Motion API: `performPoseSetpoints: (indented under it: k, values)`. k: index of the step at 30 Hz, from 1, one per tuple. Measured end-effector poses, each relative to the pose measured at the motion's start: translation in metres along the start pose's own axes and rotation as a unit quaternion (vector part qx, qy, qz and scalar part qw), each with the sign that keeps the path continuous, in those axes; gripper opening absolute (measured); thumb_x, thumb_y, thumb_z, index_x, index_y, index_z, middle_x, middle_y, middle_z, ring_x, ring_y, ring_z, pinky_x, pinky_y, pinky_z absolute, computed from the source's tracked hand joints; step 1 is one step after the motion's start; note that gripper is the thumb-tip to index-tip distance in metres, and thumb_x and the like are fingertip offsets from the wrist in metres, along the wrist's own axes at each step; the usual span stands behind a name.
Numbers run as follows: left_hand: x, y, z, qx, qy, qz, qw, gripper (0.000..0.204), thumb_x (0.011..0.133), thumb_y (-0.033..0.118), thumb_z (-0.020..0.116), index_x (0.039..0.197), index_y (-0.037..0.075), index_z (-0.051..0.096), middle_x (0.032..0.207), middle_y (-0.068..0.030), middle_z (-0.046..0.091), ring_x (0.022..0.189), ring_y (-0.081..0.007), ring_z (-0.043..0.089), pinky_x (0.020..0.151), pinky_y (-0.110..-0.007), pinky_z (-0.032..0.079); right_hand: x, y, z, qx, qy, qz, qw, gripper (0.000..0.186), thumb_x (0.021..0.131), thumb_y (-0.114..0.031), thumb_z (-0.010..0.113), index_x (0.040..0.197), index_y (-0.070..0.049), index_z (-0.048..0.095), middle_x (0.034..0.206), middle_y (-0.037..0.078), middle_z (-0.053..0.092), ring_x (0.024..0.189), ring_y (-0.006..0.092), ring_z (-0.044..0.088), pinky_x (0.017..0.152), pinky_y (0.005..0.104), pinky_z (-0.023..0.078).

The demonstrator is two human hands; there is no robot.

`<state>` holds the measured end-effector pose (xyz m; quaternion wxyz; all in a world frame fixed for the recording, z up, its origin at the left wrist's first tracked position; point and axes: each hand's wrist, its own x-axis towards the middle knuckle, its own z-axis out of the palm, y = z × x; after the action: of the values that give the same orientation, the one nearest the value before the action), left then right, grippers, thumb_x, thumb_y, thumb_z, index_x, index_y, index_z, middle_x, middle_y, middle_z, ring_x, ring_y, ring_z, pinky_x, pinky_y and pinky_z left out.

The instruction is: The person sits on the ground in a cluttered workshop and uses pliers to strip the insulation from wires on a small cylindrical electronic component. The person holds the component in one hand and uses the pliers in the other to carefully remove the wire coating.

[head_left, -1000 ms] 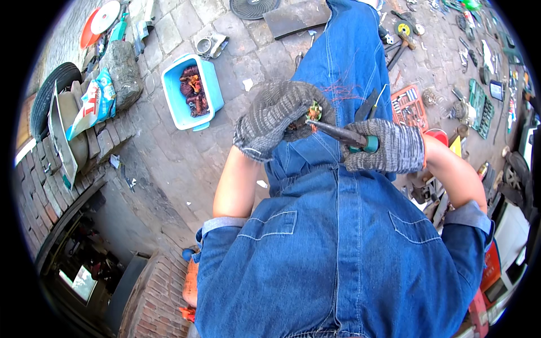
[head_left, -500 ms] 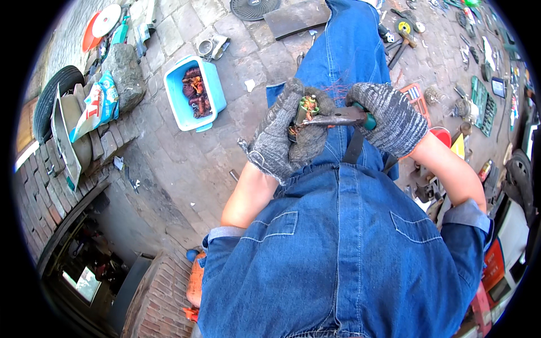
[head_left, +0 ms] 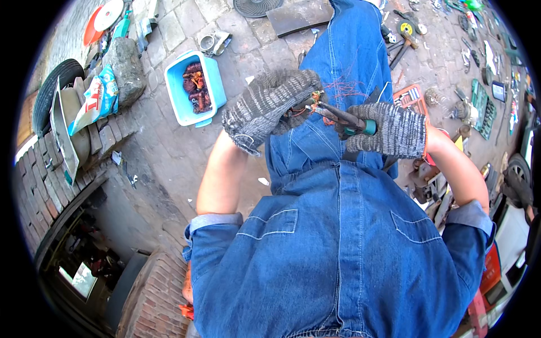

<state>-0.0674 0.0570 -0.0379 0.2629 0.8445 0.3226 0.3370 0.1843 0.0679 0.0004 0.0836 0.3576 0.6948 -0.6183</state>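
Note:
My left hand (head_left: 270,107), in a grey knitted glove, is wrapped round a small wire-wound metal part (head_left: 313,103), most of it hidden by the fingers. Ragged copper ends stick out on its right side. Gloved too, my right hand (head_left: 389,130) grips a pair of pliers (head_left: 336,115) with green handles. The dark jaws point left and meet the copper ends; whether they pinch a wire I cannot tell. Thin reddish wire strands (head_left: 342,88) lie over the blue denim trouser leg just beyond the hands. Left of my left hand, a light-blue basin (head_left: 214,84) contains reddish-brown copper coils (head_left: 196,90).
On the paving at right lie a hammer (head_left: 404,45), an orange tool case (head_left: 411,97), a green socket set (head_left: 480,104) and scattered parts. A dark flat board (head_left: 296,17) lies ahead. A tyre (head_left: 48,107) and a stone block (head_left: 124,67) stand at left.
My left hand has turned over, its back now upward, and covers more of the wound part. My right hand with the pliers has moved slightly down, and the jaws now tilt up toward the left.

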Motion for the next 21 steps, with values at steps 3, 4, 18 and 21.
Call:
performPoseSetpoints:
  k: [3, 4, 18, 21]
  values:
    - [0.008, 0.006, -0.013, -0.149, -0.095, -0.167, 0.970, 0.038, 0.076, 0.014, 0.064, 0.112, 0.007, 0.056, 0.087, -0.0078, 0.061, 0.070, -0.0159, 0.058, 0.060, -0.027, 0.048, -0.001, 0.004, -0.001, -0.002, -0.001, -0.010, 1.000, 0.043, 0.078, -0.028, 0.066, 0.112, -0.004, 0.056, 0.093, 0.012, 0.064, 0.085, 0.0220, 0.063, 0.077, 0.0303, 0.049]
    - [0.012, 0.008, -0.018, -0.201, -0.120, -0.248, 0.940, 0.038, 0.076, 0.016, 0.064, 0.112, 0.007, 0.056, 0.085, -0.0077, 0.060, 0.067, -0.0163, 0.057, 0.058, -0.027, 0.048, -0.002, 0.004, -0.002, -0.009, -0.001, -0.011, 1.000, 0.043, 0.078, -0.028, 0.066, 0.112, -0.005, 0.056, 0.093, 0.012, 0.064, 0.085, 0.0220, 0.063, 0.077, 0.0303, 0.049]
    - [0.036, 0.015, -0.043, -0.155, -0.271, -0.293, 0.904, 0.029, 0.080, 0.022, 0.061, 0.100, 0.002, 0.060, 0.075, -0.0084, 0.060, 0.052, -0.0105, 0.054, 0.048, -0.023, 0.044, -0.007, -0.014, -0.010, -0.196, 0.026, 0.030, 0.980, 0.037, 0.078, -0.035, 0.063, 0.100, -0.006, 0.059, 0.082, 0.016, 0.063, 0.076, 0.0314, 0.062, 0.069, 0.0368, 0.050]
    - [0.050, 0.031, -0.048, -0.125, -0.298, -0.415, 0.851, 0.034, 0.086, 0.034, 0.057, 0.091, 0.002, 0.064, 0.065, -0.0048, 0.059, 0.052, -0.0071, 0.053, 0.046, -0.022, 0.042, -0.006, -0.014, -0.009, -0.212, 0.023, 0.032, 0.976, 0.034, 0.078, -0.034, 0.063, 0.095, -0.005, 0.058, 0.079, 0.015, 0.062, 0.074, 0.0317, 0.061, 0.067, 0.0374, 0.049]
